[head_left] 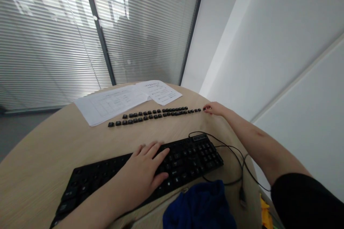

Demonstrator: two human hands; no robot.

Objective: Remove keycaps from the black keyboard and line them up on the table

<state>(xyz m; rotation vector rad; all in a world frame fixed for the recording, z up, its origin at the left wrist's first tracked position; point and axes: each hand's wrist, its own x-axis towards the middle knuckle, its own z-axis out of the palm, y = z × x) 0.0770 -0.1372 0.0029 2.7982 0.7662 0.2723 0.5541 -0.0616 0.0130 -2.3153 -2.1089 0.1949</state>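
Observation:
A black keyboard (177, 164) lies at an angle across the near part of the round wooden table. My left hand (145, 171) rests on its middle with the fingers spread. Beyond the keyboard, loose black keycaps (140, 119) stand in two long rows. At the right end of the nearer row, my right hand (214, 108) has its fingertips pinched around a small dark keycap (205, 108), partly covered by the fingers.
Printed paper sheets (115, 102) lie at the table's far side. A dark blue cloth (200, 207) sits at the near edge. A black cable (236, 152) loops right of the keyboard. White walls and window blinds surround the table (40, 150).

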